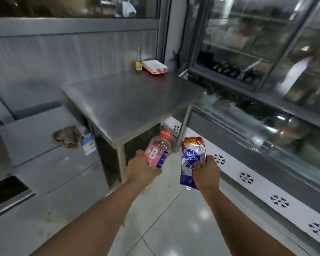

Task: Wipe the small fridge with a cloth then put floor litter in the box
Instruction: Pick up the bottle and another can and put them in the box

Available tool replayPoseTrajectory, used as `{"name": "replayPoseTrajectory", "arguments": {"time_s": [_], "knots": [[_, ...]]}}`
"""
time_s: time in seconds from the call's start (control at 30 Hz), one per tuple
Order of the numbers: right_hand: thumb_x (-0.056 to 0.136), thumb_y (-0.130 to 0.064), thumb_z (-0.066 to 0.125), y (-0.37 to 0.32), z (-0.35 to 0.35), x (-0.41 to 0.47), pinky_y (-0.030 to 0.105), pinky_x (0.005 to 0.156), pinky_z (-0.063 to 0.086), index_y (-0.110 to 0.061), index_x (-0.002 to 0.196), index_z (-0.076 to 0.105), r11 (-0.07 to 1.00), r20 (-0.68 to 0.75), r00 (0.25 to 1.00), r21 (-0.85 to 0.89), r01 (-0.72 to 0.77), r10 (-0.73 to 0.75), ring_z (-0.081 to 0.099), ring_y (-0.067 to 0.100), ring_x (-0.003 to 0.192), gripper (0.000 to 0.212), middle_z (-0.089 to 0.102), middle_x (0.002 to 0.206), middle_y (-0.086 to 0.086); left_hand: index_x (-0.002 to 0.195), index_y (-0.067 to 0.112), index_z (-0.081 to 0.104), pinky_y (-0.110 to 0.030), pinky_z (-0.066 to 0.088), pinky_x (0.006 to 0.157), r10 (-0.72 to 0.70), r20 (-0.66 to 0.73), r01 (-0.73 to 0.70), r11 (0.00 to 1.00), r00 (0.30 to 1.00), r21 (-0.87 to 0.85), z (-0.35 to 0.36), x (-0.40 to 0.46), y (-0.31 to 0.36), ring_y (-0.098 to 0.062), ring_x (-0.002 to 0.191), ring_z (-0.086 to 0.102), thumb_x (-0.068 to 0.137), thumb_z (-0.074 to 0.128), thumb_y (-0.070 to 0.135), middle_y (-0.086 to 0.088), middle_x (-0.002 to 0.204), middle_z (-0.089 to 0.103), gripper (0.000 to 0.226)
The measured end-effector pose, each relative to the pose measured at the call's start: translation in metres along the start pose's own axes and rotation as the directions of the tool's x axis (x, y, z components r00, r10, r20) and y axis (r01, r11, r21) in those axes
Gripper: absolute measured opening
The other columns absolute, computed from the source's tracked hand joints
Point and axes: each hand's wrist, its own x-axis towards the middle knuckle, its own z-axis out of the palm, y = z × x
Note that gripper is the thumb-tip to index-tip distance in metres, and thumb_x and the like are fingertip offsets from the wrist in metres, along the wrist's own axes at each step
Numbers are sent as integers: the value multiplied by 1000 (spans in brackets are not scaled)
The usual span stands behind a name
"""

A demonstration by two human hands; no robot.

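Two bare forearms reach up from the lower edge of the view toward the steel desk (129, 100), one on each side of its near front leg. No sleeve, cuff, glove, watch, band or ring shows on either; both arms are uncovered from the frame edge to the fingers. The left hand (140, 172) and the right hand (206, 175) are also bare. The forearms are slim and smooth, without visible markings.
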Motion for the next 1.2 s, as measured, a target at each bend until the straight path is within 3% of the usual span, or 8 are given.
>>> {"name": "replayPoseTrajectory", "arguments": {"time_s": [0.3, 0.4, 0.5, 0.73, 0.87, 1.07, 1.2], "knots": [[93, -13, 49, 47, -192, -10, 46, 75, 55, -3, 108, 52, 989, -303, 943, 92, -119, 141, 62, 30, 85, 18, 63, 102, 16, 114, 22, 49, -35, 54, 83, 257, 152, -245, 965, 954, -98, 46, -74, 145, -18, 88, 64, 59, 85, 35, 1, 106, 64, 67], [92, -12, 49, 74, -248, -23, 39, 66, 52, -4, 109, 52, 983, -371, 912, 118, -140, 174, 58, 26, 79, 19, 62, 101, 15, 105, 24, 48, -35, 54, 81, 340, 182, -323, 939, 923, -117, 68, -115, 185, -18, 84, 64, 59, 85, 35, 2, 99, 64, 60], [91, -12, 48, 108, -304, -41, 28, 54, 39, -5, 107, 54, 984, -439, 882, 104, -142, 174, 52, 23, 74, 18, 64, 100, 16, 101, 24, 47, -29, 50, 73, 412, 201, -402, 911, 889, -91, 94, -164, 220, -16, 79, 61, 59, 84, 37, 5, 93, 61, 58], [91, -14, 49, 209, -443, -108, 41, 68, 54, -6, 100, 53, 974, -563, 795, 117, -195, 227, 61, 27, 82, 13, 62, 94, 12, 99, 21, 47, -30, 50, 71, 485, 307, -470, 874, 819, -127, 180, -307, 280, -19, 80, 62, 59, 83, 36, 3, 93, 62, 56], [91, -14, 50, 272, -519, -149, 38, 63, 53, -7, 102, 51, 964, -645, 719, 135, -228, 260, 59, 24, 79, 13, 63, 94, 12, 104, 20, 49, -32, 54, 72, 528, 406, -500, 847, 746, -184, 243, -385, 313, -17, 80, 63, 60, 84, 36, 2, 95, 63, 58], [92, -16, 53, 363, -618, -193, 41, 74, 56, -10, 112, 50, 903, -707, 574, 238, -358, 413, 61, 28, 92, 21, 62, 108, 13, 102, 22, 47, -33, 55, 69, 579, 552, -540, 802, 599, -256, 342, -484, 362, -14, 76, 62, 60, 84, 36, 4, 91, 63, 58], [91, -14, 52, 424, -677, -206, 32, 67, 49, -9, 116, 52, 860, -730, 489, 274, -432, 478, 60, 28, 93, 25, 62, 111, 13, 101, 26, 46, -27, 48, 63, 597, 617, -571, 774, 513, -273, 409, -535, 396, -12, 75, 60, 57, 85, 38, 5, 92, 62, 60]]}}
